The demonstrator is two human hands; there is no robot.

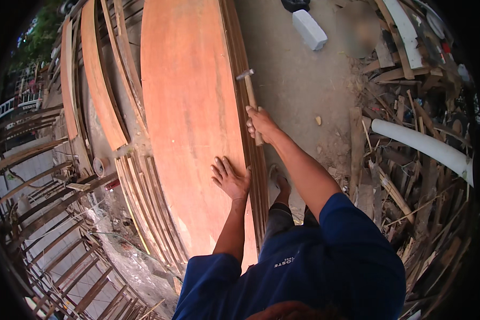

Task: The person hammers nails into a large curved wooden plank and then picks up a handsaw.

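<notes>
A tall stack of reddish-brown plywood sheets (pixel 189 96) runs away from me, its layered edge on the right. Flat on the top sheet, close to that edge, rests my left hand (pixel 232 178), fingers spread and holding nothing. My right hand (pixel 262 125) is closed around the wooden handle of a hammer (pixel 252 93), just right of the stack's edge. The hammer's metal head points away from me and is beside the edge near the top sheet; whether it touches the wood I cannot tell.
Long planks (pixel 98 74) and narrow strips (pixel 149 202) lie left of the stack. On the floor at the far right sits a pale block (pixel 309 30). Scrap wood (pixel 405 176) and a white pipe (pixel 421 144) pile up on the right. A wooden frame (pixel 53 213) stands at left.
</notes>
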